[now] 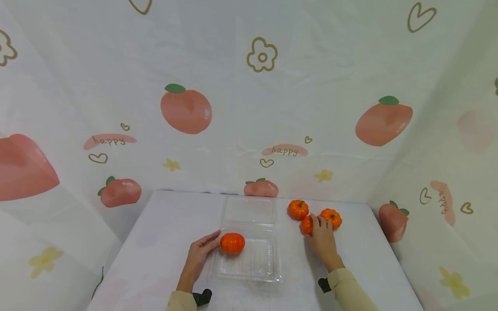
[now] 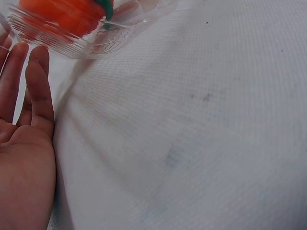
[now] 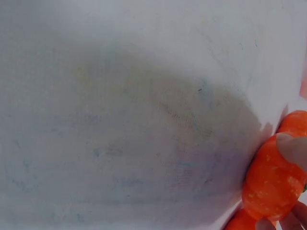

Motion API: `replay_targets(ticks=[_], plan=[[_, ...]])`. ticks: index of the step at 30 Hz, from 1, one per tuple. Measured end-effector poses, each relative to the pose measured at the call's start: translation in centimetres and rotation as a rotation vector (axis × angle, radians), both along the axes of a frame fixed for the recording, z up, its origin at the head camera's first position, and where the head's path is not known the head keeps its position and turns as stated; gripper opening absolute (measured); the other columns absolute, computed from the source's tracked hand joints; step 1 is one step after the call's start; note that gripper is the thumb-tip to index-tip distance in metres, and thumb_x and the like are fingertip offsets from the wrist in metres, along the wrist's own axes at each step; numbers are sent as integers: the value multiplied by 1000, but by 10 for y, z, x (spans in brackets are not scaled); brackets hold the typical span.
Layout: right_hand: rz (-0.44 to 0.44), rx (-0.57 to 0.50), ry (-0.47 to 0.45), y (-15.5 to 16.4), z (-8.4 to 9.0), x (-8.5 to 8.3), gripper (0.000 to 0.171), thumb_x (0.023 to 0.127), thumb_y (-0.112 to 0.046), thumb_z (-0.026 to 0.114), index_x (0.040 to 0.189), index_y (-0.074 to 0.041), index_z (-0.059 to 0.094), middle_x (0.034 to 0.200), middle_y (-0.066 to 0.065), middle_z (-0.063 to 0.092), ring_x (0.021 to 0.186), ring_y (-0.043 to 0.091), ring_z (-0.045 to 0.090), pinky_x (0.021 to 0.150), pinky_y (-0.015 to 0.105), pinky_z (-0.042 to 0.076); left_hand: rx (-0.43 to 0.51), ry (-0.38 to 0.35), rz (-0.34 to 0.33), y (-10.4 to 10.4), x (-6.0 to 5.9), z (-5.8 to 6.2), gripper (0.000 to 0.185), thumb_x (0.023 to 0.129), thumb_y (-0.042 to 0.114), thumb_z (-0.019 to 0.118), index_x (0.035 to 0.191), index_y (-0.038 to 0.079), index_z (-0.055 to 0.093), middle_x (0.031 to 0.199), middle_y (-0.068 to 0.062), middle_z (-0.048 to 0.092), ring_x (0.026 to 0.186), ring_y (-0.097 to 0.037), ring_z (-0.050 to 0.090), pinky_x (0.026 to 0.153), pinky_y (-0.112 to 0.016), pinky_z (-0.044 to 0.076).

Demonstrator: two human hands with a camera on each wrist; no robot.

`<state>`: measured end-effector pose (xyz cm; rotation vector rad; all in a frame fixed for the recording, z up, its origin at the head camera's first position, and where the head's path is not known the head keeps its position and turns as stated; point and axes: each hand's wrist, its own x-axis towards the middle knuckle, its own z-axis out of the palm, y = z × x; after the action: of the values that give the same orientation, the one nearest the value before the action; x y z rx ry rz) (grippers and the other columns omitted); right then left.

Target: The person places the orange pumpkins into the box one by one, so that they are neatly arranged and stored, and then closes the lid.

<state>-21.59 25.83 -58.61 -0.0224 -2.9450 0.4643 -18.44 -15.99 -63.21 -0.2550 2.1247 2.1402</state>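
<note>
White cloth covers the table (image 1: 163, 233). The clear plastic clamshell box (image 1: 256, 263) lies open between the hands, and the left hand (image 1: 199, 252) rests flat-fingered against its left edge, holding nothing. One orange toy pumpkin (image 1: 232, 242) already sits inside. The right hand (image 1: 322, 239) closes its fingers around a second pumpkin (image 1: 307, 225), two more (image 1: 298, 209) (image 1: 331, 217) just beyond its fingertips. Judged step: picking up; next, lift clear and carry leftward into the box.

Both arms wear long, pale tan sleeves (image 1: 352, 289) that show at the bottom of the head view. A small black clip-like thing (image 1: 202, 297) sits at each wrist. The hands are bare.
</note>
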Motion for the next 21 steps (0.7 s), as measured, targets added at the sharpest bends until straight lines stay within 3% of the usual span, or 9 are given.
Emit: replay_targets(ticks=[7, 14, 21], plan=[[-26, -55, -16, 2, -3, -1, 70, 82, -19, 84, 140, 3, 52, 138, 30, 48, 124, 50, 42, 106, 62, 44, 13, 1, 4, 0, -1, 0, 51, 88, 34, 79, 133, 14, 69, 137, -1, 68, 115, 8, 64, 94, -10, 51], [-49, -156, -114, 0, -3, 1, 69, 85, -20, 81, 143, -1, 49, 145, 26, 39, 131, 50, 40, 107, 65, 45, 7, -11, 6, 0, 0, 0, 50, 89, 34, 79, 134, 14, 69, 138, -1, 68, 117, 5, 65, 94, -12, 52], [-21, -240, -134, 0, -1, 5, 71, 87, -26, 79, 145, -3, 46, 143, 26, 40, 132, 48, 43, 108, 66, 43, -1, -25, 11, 0, -2, 0, 51, 88, 35, 79, 134, 15, 69, 137, -1, 68, 113, 7, 65, 93, -12, 53]])
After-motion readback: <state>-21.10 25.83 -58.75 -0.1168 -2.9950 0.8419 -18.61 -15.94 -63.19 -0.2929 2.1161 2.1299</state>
